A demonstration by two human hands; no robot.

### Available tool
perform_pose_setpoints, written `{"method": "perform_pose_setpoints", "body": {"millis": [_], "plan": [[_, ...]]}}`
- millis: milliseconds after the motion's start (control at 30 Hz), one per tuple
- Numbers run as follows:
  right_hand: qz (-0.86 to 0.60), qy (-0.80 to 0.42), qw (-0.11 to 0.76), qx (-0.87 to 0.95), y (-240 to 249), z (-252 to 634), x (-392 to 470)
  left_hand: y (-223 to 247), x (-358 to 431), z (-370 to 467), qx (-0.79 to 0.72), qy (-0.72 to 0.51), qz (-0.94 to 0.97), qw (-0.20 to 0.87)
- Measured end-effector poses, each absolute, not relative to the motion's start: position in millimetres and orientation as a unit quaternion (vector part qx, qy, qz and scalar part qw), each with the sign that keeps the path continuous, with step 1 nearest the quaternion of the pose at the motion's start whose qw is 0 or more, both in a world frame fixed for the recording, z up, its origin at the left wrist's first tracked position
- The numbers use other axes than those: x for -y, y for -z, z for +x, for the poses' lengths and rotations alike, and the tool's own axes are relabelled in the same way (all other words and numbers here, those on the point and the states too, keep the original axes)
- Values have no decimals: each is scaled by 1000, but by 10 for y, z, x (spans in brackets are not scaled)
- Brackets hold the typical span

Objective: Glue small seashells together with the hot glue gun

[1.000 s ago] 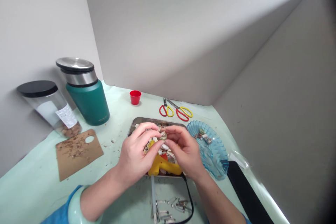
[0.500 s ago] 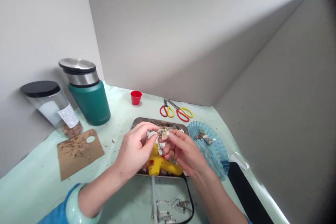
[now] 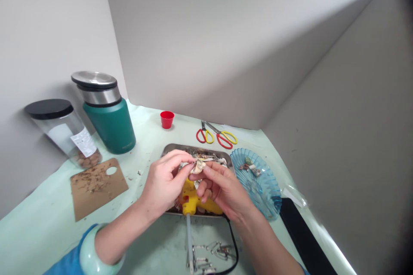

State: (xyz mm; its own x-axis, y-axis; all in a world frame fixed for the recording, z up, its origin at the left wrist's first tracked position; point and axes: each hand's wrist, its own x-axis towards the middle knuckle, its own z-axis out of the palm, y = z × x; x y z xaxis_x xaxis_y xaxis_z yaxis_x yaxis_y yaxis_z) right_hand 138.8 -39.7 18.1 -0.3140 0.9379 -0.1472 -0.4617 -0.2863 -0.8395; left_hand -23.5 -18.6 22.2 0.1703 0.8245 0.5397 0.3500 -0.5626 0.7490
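Note:
A small whitish, shell-like piece (image 3: 199, 166) is pinched between both hands over the metal tray (image 3: 228, 157). My left hand (image 3: 166, 180) grips its left side with thumb and forefinger. On its right side, my right hand (image 3: 224, 184) holds it with thumb and fingers, the other fingers curled below. Beneath the hands a yellow glue gun (image 3: 190, 202) lies across the tray, with a pale glue stick (image 3: 189, 236) poking out toward me. White and brown bits fill the tray, partly hidden by the hands.
Blue ribbed plate (image 3: 267, 180) with small pieces at right, beside a black strip (image 3: 303, 236). Behind are a red cup (image 3: 167, 120) and two scissors (image 3: 205, 134) (image 3: 226, 137). At left stand a green bottle (image 3: 111, 124), a jar (image 3: 69, 131) and a brown board (image 3: 97, 197). Metal bits (image 3: 203, 261) lie in front.
The held piece has turned and shifted slightly left, and a paler side of it shows. My right hand has moved a little left, its lower fingers more curled.

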Motion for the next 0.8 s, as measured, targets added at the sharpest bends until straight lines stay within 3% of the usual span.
{"method": "perform_pose_setpoints", "body": {"millis": [133,400,800], "plan": [[-368,-698,478,386,-173,1397,386,-242,188,-250,-419,-491,733,215],[-484,-519,512,484,-200,1382,411,-277,179,-313,-427,-441,776,142],[-478,-519,487,515,-198,1366,439,-262,209,-282,-454,-394,784,157]]}}
